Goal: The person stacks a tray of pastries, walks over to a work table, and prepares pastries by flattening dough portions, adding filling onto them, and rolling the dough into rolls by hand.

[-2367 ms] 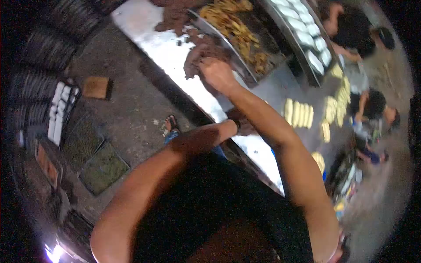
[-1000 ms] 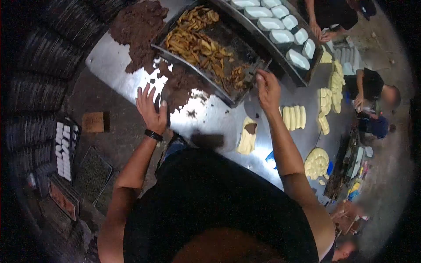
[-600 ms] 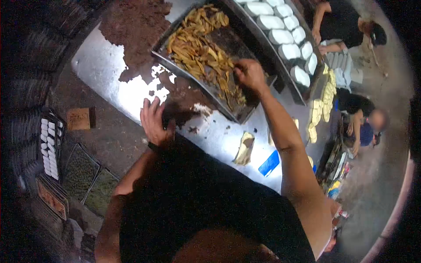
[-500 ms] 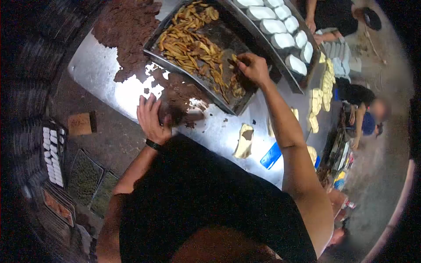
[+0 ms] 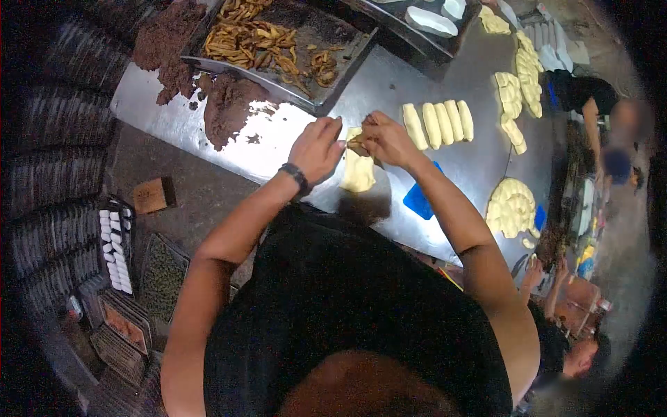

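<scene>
A flattened piece of pale yellow dough lies on the metal table, below and between my hands. My right hand pinches a thin brown strip over the dough's upper part. My left hand, with a dark band at its wrist, is at the dough's left edge. Its fingers are bent together, and what they hold, if anything, is hidden. Above my hands, a dark metal tray contains more soft brown strips. Crumbly dark brown paste is spread to the left of my left hand.
Several dough rolls lie right of my hands, near a blue scraper-like piece. A round dough mass and further dough pieces are farther right. White molded pieces fill another tray. Other people stand along the right side.
My right hand has left the tray and now holds a brown strip over the dough. My left hand has moved right from the paste. The view has shifted, showing the dough rolls.
</scene>
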Demonstrator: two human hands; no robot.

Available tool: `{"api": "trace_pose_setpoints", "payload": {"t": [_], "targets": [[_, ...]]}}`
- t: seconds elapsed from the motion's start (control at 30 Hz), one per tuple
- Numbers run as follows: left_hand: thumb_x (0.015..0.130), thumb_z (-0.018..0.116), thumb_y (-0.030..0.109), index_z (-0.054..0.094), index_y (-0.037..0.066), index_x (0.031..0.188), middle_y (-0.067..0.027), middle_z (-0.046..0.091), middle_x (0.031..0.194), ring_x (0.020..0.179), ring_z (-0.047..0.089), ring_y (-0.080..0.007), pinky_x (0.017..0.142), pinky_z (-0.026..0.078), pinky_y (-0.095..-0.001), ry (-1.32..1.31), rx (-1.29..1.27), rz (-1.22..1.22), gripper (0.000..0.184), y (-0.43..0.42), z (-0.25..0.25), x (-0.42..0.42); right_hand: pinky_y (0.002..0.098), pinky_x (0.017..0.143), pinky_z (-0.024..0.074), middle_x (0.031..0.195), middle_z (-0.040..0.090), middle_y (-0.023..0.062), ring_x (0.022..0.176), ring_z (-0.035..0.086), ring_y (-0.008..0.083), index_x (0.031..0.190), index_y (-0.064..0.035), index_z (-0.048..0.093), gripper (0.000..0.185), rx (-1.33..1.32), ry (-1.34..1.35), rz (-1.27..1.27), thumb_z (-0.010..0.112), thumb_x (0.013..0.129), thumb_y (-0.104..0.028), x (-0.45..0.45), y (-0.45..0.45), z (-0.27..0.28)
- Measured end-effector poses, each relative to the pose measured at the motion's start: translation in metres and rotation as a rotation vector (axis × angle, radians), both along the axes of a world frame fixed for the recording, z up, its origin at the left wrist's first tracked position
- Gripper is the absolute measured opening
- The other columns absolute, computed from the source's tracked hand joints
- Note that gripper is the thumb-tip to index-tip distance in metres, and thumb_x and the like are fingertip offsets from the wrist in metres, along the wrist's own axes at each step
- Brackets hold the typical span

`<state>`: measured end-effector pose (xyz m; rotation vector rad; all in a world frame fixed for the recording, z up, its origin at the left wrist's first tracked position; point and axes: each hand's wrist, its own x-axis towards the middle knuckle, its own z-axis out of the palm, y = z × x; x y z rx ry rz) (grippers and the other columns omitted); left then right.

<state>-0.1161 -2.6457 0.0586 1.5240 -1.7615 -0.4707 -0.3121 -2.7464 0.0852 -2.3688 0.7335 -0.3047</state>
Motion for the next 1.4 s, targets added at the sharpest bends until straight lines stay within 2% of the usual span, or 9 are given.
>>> {"api": "trace_pose_setpoints", "payload": {"t": [0.13, 0.23, 0.4, 0.57, 0.67, 0.8, 0.97, 1.27, 1.4], "targets": [[0.083, 0.058, 0.021, 0.063, 0.005, 0.110, -0.0163, 0.055, 0.117, 0.105, 0.050, -0.0364, 0.087, 0.044, -0.0452, -0.276, 0.006, 0.040, 0.031, -0.009, -0.006, -0.025, 0.0429, 0.077, 0.0488, 0.094, 0.059, 0.0155, 0.094, 0.058, 0.0371, 0.092, -0.0077, 0.067, 0.025, -0.027, 0.012, 0.003, 0.069, 0.074, -0.026, 0.002, -0.019, -0.015], [0.081, 0.058, 0.013, 0.064, 0.007, 0.103, -0.0117, 0.059, 0.111, 0.100, 0.054, -0.0332, 0.084, 0.044, -0.0447, -0.097, -0.065, 0.014, 0.024, -0.002, -0.026, -0.030, 0.0416, 0.078, 0.0492, 0.096, 0.062, 0.0129, 0.096, 0.058, 0.0362, 0.099, -0.0081, 0.065, 0.029, 0.026, 0.249, 0.112, 0.070, 0.075, -0.023, 0.008, -0.021, -0.001], [0.074, 0.058, 0.006, 0.063, 0.007, 0.107, -0.0102, 0.060, 0.108, 0.098, 0.055, -0.0293, 0.083, 0.044, -0.0436, -0.291, -0.121, -0.034, 0.033, 0.053, -0.026, -0.051, 0.0453, 0.087, 0.0461, 0.106, 0.062, 0.0166, 0.103, 0.055, 0.0350, 0.104, -0.0038, 0.066, 0.029, -0.422, -0.207, -0.056, 0.060, 0.076, -0.010, -0.031, 0.075, -0.043], [0.076, 0.056, 0.003, 0.058, -0.001, 0.114, -0.0129, 0.058, 0.112, 0.087, 0.057, -0.0320, 0.077, 0.049, -0.0384, -0.064, -0.056, -0.124, 0.038, 0.064, -0.025, -0.038, 0.0455, 0.085, 0.0440, 0.113, 0.059, 0.0153, 0.102, 0.053, 0.0348, 0.109, -0.0032, 0.062, 0.038, -0.149, 0.081, 0.089, 0.058, 0.071, -0.008, -0.033, 0.071, 0.012], [0.079, 0.057, 0.008, 0.052, -0.003, 0.122, -0.0192, 0.053, 0.117, 0.095, 0.056, -0.0366, 0.083, 0.048, -0.0410, 0.248, -0.081, 0.187, 0.045, 0.061, 0.004, -0.050, 0.0476, 0.083, 0.0436, 0.114, 0.058, 0.0165, 0.100, 0.054, 0.0348, 0.109, -0.0032, 0.062, 0.038, -0.278, -0.113, -0.071, 0.057, 0.072, -0.011, -0.023, 0.078, 0.016], [0.081, 0.060, 0.020, 0.051, -0.002, 0.124, -0.0180, 0.052, 0.121, 0.101, 0.053, -0.0347, 0.088, 0.044, -0.0466, -0.168, 0.021, -0.088, 0.049, 0.095, -0.015, -0.055, 0.0481, 0.087, 0.0438, 0.113, 0.056, 0.0184, 0.103, 0.053, 0.0369, 0.114, -0.0039, 0.059, 0.043, -0.350, -0.131, -0.119, 0.058, 0.072, -0.012, -0.032, 0.125, -0.021], [0.080, 0.061, 0.021, 0.056, 0.001, 0.117, -0.0165, 0.054, 0.115, 0.099, 0.053, -0.0336, 0.087, 0.044, -0.0452, -0.058, 0.043, -0.123, 0.042, 0.100, -0.017, -0.046, 0.0463, 0.087, 0.0437, 0.105, 0.058, 0.0151, 0.101, 0.055, 0.0352, 0.109, -0.0046, 0.063, 0.036, -0.041, 0.078, 0.037, 0.059, 0.074, -0.012, -0.042, 0.100, 0.009], [0.081, 0.062, 0.023, 0.050, 0.005, 0.128, -0.0144, 0.052, 0.120, 0.099, 0.051, -0.0318, 0.085, 0.041, -0.0458, -0.283, 0.106, -0.179, 0.052, 0.128, -0.022, -0.056, 0.0462, 0.091, 0.0435, 0.114, 0.054, 0.0195, 0.107, 0.053, 0.0376, 0.122, 0.0007, 0.054, 0.052, -0.339, 0.014, -0.029, 0.065, 0.073, -0.015, -0.058, 0.156, -0.021], [0.079, 0.063, 0.021, 0.053, 0.005, 0.126, -0.0122, 0.053, 0.120, 0.098, 0.051, -0.0296, 0.084, 0.041, -0.0456, -0.160, 0.057, -0.143, 0.050, 0.121, -0.018, -0.052, 0.0473, 0.095, 0.0419, 0.116, 0.054, 0.0202, 0.110, 0.052, 0.0373, 0.123, 0.0024, 0.053, 0.051, -0.122, 0.042, -0.044, 0.062, 0.076, -0.016, -0.050, 0.134, 0.021]]}}
